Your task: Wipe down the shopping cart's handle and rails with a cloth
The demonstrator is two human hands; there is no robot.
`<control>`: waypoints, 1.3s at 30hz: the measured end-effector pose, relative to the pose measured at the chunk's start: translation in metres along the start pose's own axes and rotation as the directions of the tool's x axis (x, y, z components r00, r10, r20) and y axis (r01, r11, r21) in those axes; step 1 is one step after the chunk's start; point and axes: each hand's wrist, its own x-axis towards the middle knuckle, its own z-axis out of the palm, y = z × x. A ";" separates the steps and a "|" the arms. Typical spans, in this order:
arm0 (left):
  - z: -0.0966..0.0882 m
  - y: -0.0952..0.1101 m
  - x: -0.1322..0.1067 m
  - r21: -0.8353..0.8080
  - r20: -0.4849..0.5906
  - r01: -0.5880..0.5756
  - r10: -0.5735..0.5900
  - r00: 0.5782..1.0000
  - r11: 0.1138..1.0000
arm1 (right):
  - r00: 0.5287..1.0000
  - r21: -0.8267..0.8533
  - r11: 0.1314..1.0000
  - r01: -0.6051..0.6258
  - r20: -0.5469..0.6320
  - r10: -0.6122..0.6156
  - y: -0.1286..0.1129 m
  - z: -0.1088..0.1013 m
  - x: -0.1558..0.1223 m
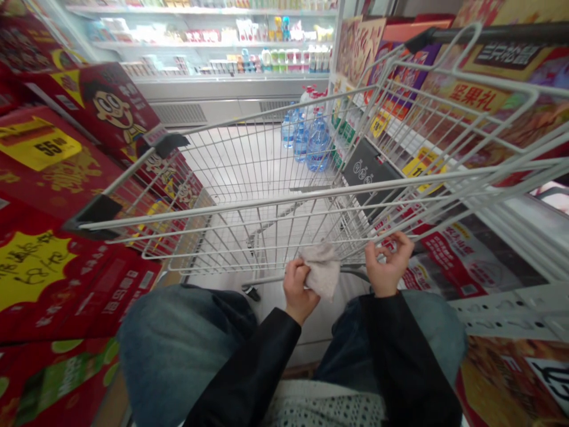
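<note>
A wire shopping cart (275, 204) stands sideways in front of my knees, its basket holding no goods. My left hand (300, 290) grips a crumpled pale grey cloth (323, 273) against the lower wires on the near side. To the right, my right hand (389, 264) has its fingers curled at the basket's lower wire edge and appears to hold it. The cart's lower frame and a wheel (251, 292) show beneath the basket.
Red gift boxes (120, 110) are stacked on the left. Blue-tinted water bottles (317, 142) stand on the floor beyond the cart. A lit refrigerated case (213, 44) spans the back. Shelves with boxed goods (475, 95) line the right side.
</note>
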 end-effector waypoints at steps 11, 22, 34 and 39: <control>0.054 0.027 0.000 -0.054 0.253 -0.059 0.071 0.965 0.997 | 1.000 -0.005 1.000 -0.024 0.009 0.024 -0.002 -0.002 0.003; 0.065 0.036 0.006 -0.172 0.359 -0.172 0.224 0.906 0.970 | 0.999 0.053 0.999 -0.003 0.047 0.001 0.008 -0.016 0.008; 0.057 0.067 0.037 -0.118 0.266 -0.220 0.244 0.933 0.968 | 0.994 0.001 1.000 0.029 0.103 -0.029 0.028 -0.035 0.014; 0.027 0.053 0.042 -0.059 0.189 -0.146 0.155 0.970 0.987 | 0.997 0.011 1.000 -0.010 0.082 0.009 0.020 -0.028 0.013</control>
